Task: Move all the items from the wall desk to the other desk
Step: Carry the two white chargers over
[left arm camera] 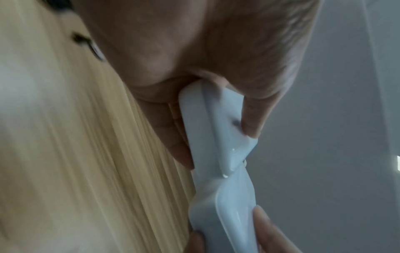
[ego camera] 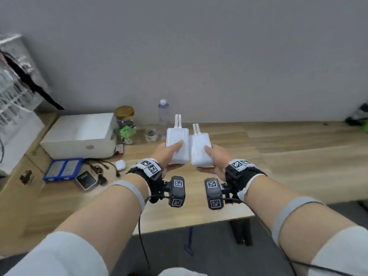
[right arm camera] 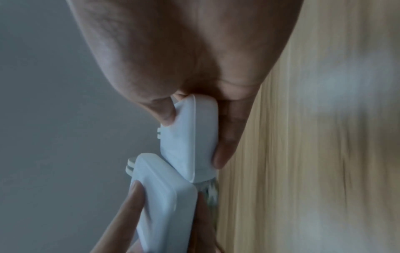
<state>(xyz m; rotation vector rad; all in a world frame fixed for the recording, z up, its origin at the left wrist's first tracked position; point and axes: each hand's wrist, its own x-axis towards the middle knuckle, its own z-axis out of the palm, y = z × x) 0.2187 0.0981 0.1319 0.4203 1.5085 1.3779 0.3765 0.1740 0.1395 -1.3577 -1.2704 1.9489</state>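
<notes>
White box (ego camera: 79, 134) at 9 o'clock on wall desk (ego camera: 278, 148), label unreadable. Left hand (ego camera: 165, 154) grips left white device (ego camera: 177, 145), thumb on top. Right hand (ego camera: 214, 159) grips right white device (ego camera: 201, 150) alike. Devices side by side, touching, above desk; no legible writing.

- A grey wall (ego camera: 199, 56) is standing at the back, filling the top of the head view;
- A see-through rack (ego camera: 14, 76) is standing at the far left; a black strap (ego camera: 29, 82) is hanging across it;
- A dark floor (ego camera: 209, 255) is showing down low;
- A small blue thing (ego camera: 188, 249) is showing against that floor; it is too blurry to tell what it is.
</notes>
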